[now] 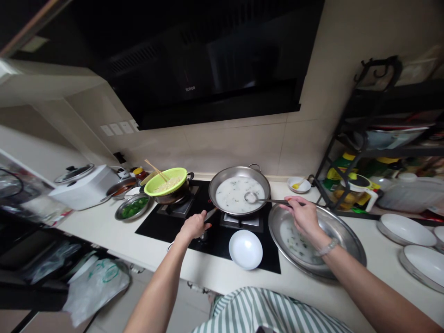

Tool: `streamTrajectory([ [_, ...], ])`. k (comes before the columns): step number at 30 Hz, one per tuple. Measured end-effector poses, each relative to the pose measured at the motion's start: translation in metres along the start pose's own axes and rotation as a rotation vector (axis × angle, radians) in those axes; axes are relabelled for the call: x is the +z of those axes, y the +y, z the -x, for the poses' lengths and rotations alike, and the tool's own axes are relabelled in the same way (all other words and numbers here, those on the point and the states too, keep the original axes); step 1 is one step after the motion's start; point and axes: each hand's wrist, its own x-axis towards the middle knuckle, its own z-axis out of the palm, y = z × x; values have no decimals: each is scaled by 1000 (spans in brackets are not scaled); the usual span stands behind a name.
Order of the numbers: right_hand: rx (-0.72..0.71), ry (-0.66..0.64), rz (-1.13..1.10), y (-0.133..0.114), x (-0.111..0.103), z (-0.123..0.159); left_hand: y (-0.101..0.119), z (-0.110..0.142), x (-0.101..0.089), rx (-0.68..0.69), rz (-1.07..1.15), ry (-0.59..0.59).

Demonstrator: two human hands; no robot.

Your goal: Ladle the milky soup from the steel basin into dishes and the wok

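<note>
On the right burner sits a metal wok (212,194) holding white, milky soup (234,193) with green bits. My left hand (194,225) is closed around the end of the wok's handle (210,214). My right hand (301,212) grips a long-handled metal ladle (268,200), whose round head lies at the soup's surface near the wok's right side. Under my right forearm stands a wide metal basin (348,238) with more of the white soup in it. A white bowl (245,249) rests on the front of the black cooktop (156,231).
A green colander (180,186) with chopsticks (156,170) tops a pot on the left burner. Beside it is a metal bowl of greens (132,207). White dishes (406,227) stand at right, near a black rack (342,152). A range hood (208,60) hangs above.
</note>
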Motion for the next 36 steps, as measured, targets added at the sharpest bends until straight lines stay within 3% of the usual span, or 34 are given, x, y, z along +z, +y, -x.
streamTrajectory([
  [15, 21, -20, -20, -1, -3, 2, 2, 2, -3, -18, 4, -7],
  [23, 25, -22, -35, -15, -10, 6, 1, 1, -2, -19, 5, -13],
  [28, 59, 25, -44, -33, -33, 13, 0, 0, 0, -9, 1, -7],
  [36, 42, 210, 35, -48, -100, 31, 1, 1, -1, -2, -17, -9],
])
